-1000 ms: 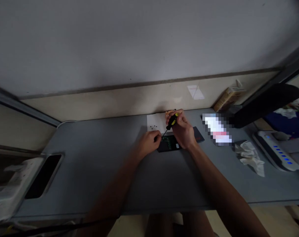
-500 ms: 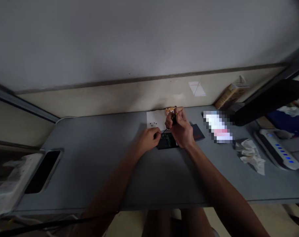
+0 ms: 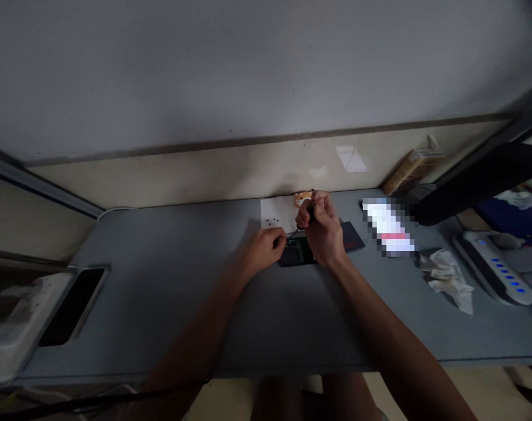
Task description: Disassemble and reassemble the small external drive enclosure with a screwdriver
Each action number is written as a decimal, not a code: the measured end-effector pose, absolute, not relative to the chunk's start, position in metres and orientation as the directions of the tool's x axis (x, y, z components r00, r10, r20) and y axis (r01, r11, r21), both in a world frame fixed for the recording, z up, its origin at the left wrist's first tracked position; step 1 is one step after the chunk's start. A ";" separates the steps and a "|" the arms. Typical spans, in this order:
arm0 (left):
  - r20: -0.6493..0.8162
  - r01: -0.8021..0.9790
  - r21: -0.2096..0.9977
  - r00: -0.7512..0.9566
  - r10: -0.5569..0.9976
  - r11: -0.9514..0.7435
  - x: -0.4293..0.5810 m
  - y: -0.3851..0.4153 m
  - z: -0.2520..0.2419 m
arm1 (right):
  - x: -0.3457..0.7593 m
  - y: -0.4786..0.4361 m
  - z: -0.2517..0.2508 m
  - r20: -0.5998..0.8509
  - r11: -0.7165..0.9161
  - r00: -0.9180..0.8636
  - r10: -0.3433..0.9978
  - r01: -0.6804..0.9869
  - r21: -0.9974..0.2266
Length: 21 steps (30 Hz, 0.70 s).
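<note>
My right hand (image 3: 325,231) is closed around the dark handle of a screwdriver (image 3: 294,232), whose thin shaft slants down to the left. Under both hands lies an opened black device (image 3: 294,252) with a green circuit board showing. At its upper left corner the fingers of my left hand (image 3: 268,248) are pinched together, right by the screwdriver's tip. Whatever they hold there is too small to make out. Behind the hands is a sheet of white paper (image 3: 272,207) with several tiny dark screws (image 3: 272,222) on it. A dark flat panel (image 3: 352,237) sits partly behind my right wrist.
An orange-and-white animal figure (image 3: 301,199) stands against the wall. To the right are a lit phone (image 3: 388,227), crumpled tissue (image 3: 448,278) and a grey device with blue lights (image 3: 494,269). A dark phone (image 3: 72,307) and a white power strip (image 3: 33,321) are at the left.
The fingers of my right hand have shifted slightly on the screwdriver handle. My left hand stays at the same corner of the device. The view has moved a little.
</note>
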<state>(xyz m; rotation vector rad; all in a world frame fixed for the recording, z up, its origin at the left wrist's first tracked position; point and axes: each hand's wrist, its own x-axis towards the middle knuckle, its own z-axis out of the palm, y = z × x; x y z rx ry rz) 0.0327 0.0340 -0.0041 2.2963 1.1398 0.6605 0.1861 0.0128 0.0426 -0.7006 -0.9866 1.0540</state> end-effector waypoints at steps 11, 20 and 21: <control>0.185 0.596 0.608 0.537 0.823 -0.525 0.033 0.034 -0.003 | 0.186 0.013 0.048 0.237 0.243 0.072 0.969 -0.467 -0.850; 0.201 0.574 0.616 0.547 0.813 -0.539 0.033 0.034 -0.004 | 0.187 0.009 0.047 0.232 0.257 0.115 0.966 -0.529 -0.809; 0.205 0.572 0.615 0.550 0.810 -0.544 0.033 0.034 -0.003 | 0.188 0.009 0.047 0.234 0.253 0.105 0.966 -0.536 -0.805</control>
